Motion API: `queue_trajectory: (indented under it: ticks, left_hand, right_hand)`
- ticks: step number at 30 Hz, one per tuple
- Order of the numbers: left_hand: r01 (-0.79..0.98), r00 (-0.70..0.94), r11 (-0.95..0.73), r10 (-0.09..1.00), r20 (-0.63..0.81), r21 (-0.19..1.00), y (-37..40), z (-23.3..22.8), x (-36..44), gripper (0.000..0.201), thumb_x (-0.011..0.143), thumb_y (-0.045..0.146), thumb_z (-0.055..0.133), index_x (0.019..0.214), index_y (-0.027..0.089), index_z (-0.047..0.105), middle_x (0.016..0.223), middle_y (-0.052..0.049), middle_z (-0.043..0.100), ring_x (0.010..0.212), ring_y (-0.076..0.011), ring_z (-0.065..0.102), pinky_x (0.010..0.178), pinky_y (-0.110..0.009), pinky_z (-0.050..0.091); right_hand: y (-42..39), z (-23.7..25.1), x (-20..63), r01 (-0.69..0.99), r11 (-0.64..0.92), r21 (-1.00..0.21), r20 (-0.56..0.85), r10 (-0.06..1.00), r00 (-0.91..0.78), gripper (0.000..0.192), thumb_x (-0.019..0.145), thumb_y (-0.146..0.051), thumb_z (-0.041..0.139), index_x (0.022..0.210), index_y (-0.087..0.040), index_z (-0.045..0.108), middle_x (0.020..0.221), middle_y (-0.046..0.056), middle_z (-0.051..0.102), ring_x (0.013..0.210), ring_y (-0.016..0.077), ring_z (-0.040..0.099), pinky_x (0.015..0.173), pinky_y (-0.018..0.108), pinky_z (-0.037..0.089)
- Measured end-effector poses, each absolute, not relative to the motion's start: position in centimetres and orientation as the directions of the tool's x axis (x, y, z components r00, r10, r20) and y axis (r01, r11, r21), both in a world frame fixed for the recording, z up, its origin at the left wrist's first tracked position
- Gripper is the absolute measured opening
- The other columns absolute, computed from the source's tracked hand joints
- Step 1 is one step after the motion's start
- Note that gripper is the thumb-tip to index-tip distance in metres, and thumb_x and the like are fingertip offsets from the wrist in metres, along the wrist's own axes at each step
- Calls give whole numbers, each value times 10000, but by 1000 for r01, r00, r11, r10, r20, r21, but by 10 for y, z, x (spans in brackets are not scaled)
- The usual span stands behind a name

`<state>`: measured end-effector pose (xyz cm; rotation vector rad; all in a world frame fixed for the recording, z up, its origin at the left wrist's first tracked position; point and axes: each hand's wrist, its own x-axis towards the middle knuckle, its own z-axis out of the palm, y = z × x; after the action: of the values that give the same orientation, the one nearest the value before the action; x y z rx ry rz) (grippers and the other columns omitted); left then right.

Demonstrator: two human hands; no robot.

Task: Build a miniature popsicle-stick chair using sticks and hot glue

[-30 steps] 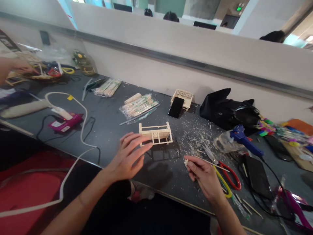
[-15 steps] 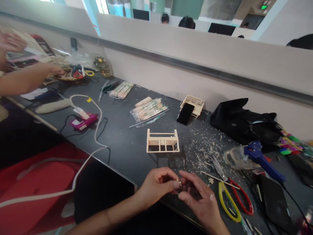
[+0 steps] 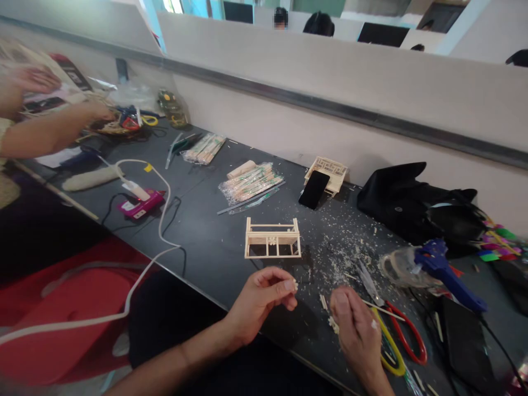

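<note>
Fingertips of the left hand (image 3: 264, 294) pinch a tiny pale wooden piece (image 3: 294, 285), while the right hand (image 3: 357, 327) curls closed around small wood bits (image 3: 332, 323), two short slivers poking out beside its thumb. Just beyond the left hand stands one pale stick-built frame (image 3: 273, 238) on the dark bench (image 3: 206, 242); its rails and posts look joined, though I judge infill is unfinished. Beside the right hand lie one pair of red-and-yellow scissors (image 3: 396, 341); farther right, one blue glue gun (image 3: 443, 269). A second lattice model (image 3: 328, 171) sits far beyond.
</note>
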<state>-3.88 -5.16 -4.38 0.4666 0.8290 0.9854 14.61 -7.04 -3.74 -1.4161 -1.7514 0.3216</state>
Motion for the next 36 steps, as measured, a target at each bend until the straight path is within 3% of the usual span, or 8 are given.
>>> queue_trajectory:
  ticks: [3,8,13,17,19,22,28,36]
  left_hand:
    - [-572,326,527,849,-415,628,-50,-46,-36,324,601,329,903,712,136,668,682,-7,684,553,-107,624,579,-233,476]
    - [-548,361,543,839,-406,636,-49,-47,-29,345,606,345,898,727,140,649,624,-7,676,558,-122,628,625,-255,495]
    - [-359,381,493,853,-357,793,-50,-55,-32,365,703,480,790,705,153,628,675,-28,680,573,-140,617,622,-275,477]
    - [203,386,25,917,-103,979,-53,-78,-45,202,859,337,603,729,183,615,673,-28,641,622,-166,576,617,-278,427]
    - [361,490,-307,866,101,881,-55,-86,-50,169,897,208,484,841,193,642,746,-54,672,720,-195,584,721,-324,443]
    - [398,562,-521,789,249,755,-57,-84,-50,217,872,134,485,979,215,655,1060,-109,687,985,-253,577,888,-417,426]
    - [100,364,-163,924,116,982,-50,-58,-38,211,891,390,595,894,191,667,905,-72,671,868,-209,613,815,-334,479]
    - [-49,407,170,903,-136,984,-44,-49,-30,213,762,380,739,759,170,705,728,-29,667,716,-168,589,711,-272,472]
  right_hand:
    - [-71,-40,146,651,340,-679,406,912,-54,460,1004,-412,405,590,-239,506,489,-23,539,425,110,525,442,205,436]
    - [-68,-41,133,568,375,-733,392,915,-98,194,915,-390,595,903,-234,710,727,36,711,609,158,661,540,240,524]
    - [-63,-36,136,500,193,-844,256,965,60,246,895,-357,578,713,-223,673,614,2,639,531,131,585,493,215,480]
    - [-60,-31,147,449,-18,-893,73,980,184,310,839,-485,607,706,-210,660,498,-38,517,418,102,441,395,205,387]
    - [-60,-30,150,418,-41,-907,43,981,188,339,821,-523,618,707,-207,660,492,-39,501,418,104,431,396,211,385]
    - [-61,-33,148,397,-18,-917,53,985,166,316,838,-502,612,720,-214,662,513,-33,529,425,110,446,402,216,393]
    - [-67,-35,141,498,246,-831,299,954,29,178,866,-296,602,712,-230,661,654,5,658,591,145,620,527,218,496]
    - [-74,-38,135,481,378,-791,408,912,-47,147,909,-279,582,805,-223,669,693,13,674,607,140,645,553,210,528]
